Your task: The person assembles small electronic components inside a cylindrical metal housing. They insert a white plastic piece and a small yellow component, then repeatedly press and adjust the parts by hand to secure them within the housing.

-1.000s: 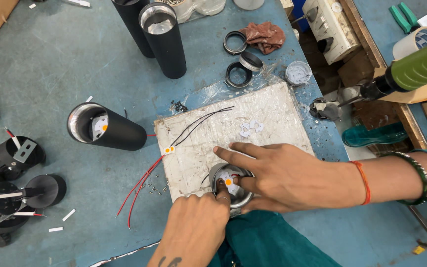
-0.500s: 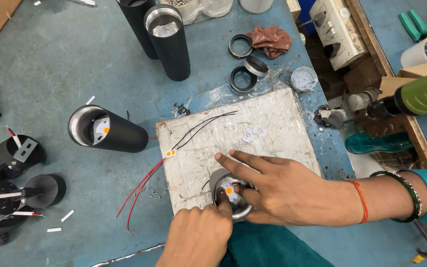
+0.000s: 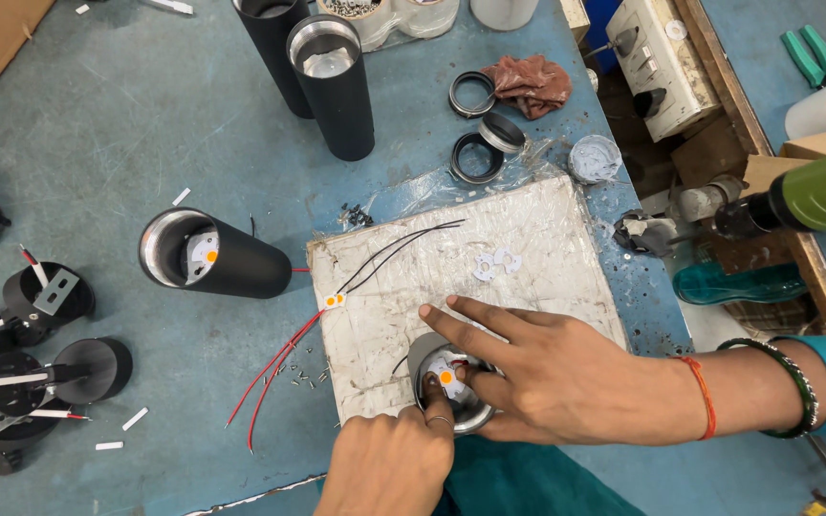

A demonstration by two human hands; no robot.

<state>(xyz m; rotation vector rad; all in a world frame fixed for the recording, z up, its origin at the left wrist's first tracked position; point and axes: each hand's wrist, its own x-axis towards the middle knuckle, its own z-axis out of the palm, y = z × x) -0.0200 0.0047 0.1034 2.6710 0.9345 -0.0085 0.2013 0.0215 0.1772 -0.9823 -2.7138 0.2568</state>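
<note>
Silver round reflector cup (image 3: 453, 397) sits low centre of the frame, on the near edge of a white plastic-wrapped board (image 3: 528, 287). Small white plate with an orange LED chip (image 3: 445, 376) lies inside the cup. Left hand (image 3: 386, 463) comes up from the bottom edge, curled, one finger pressed on the cup rim beside the chip. Right hand (image 3: 552, 373) comes in from the right, fingers spread flat over the board, fingertips touching the cup's right side; not gripping anything, as far as I can tell. Second orange chip with red and black wires (image 3: 356, 287) lies on the board's left edge, wires trailing onto the blue table (image 3: 97, 143). Black cylinder housing (image 3: 212, 256) lies on its side, left of the board. Two more housings (image 3: 332, 81) stand upright, top centre. Black rings (image 3: 480, 143) near the board's top edge.
</note>
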